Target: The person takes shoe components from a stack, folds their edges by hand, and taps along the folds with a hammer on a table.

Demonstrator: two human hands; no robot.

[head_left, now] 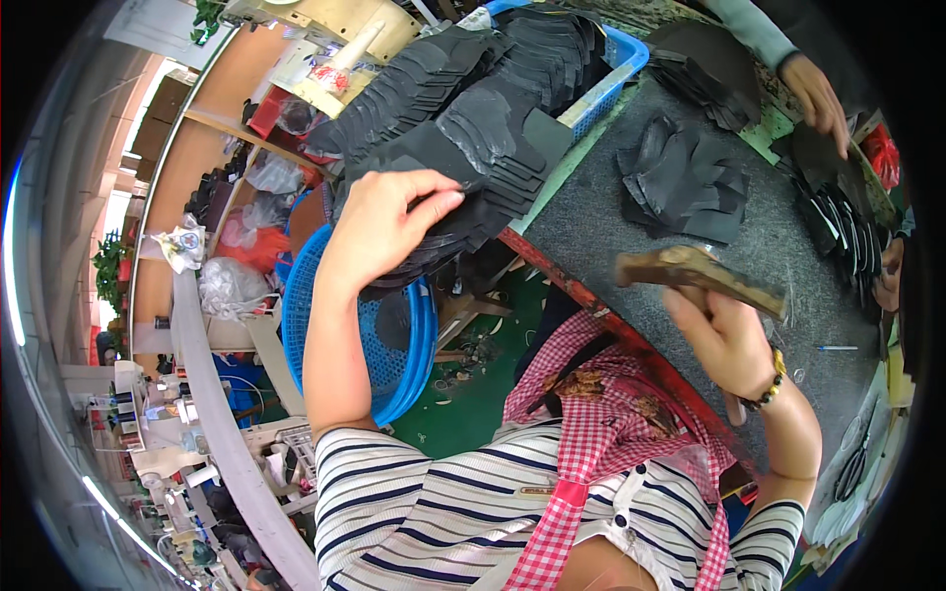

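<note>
My left hand is closed, thumb and forefinger pinching at the edge of a fanned stack of black cut sheet pieces. This stack overlaps more black pieces in and around a blue basket. Over the dark worktable, my right hand grips a worn, stained brown bar-shaped tool; its exact kind is unclear. Just beyond the tool, a loose pile of black pieces lies on the tabletop.
Another person's hand reaches toward black pieces at the right. Blue round baskets stand below my left forearm. The table has a red front edge. A pen and scissors lie to the right.
</note>
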